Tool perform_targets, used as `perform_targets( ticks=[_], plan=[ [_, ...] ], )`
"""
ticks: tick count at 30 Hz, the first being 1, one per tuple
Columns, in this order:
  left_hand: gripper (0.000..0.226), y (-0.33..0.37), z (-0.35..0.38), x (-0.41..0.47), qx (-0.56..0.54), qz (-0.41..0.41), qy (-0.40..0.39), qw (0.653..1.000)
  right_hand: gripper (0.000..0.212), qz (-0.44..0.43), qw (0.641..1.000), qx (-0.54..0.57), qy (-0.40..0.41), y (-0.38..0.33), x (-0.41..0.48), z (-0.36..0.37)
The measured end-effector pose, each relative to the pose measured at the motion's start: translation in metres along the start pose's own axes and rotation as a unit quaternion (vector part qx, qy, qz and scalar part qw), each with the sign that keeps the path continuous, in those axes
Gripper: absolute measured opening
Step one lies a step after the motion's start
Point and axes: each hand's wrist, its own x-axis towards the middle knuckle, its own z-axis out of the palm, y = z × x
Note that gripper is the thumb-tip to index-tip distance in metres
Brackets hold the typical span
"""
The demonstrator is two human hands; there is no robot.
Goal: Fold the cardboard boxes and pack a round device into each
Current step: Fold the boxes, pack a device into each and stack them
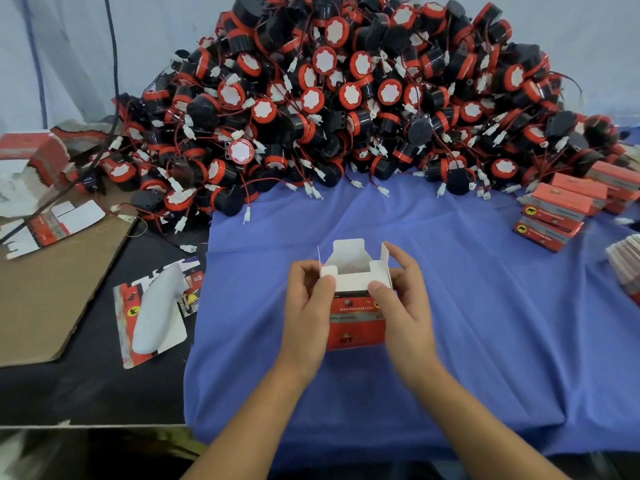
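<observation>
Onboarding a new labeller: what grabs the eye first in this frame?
The huge heap of red-and-black round devices rises at the far side, spilling onto the blue cloth. Front and centre, the left hand and right hand grip a red box, its white flaps open upward.

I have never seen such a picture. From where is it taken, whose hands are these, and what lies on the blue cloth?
There is no machine here. A camera worn on a person's head looks down at their own hands. The left hand and the right hand hold a small red cardboard box, its white top flaps open. Behind it, partly on the blue cloth, lies a big pile of round black-and-red devices with wires. Closed red boxes are stacked at the right.
</observation>
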Motion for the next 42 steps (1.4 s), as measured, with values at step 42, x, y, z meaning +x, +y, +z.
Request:
perform_targets(
  ticks=[42],
  plan=[
    [0.033, 0.020, 0.012, -0.027, 0.079, 0.088, -0.023, 0.993, 0.029, -0.024, 0.999, 0.004, 0.031, -0.031, -0.025, 0.014]
  ],
)
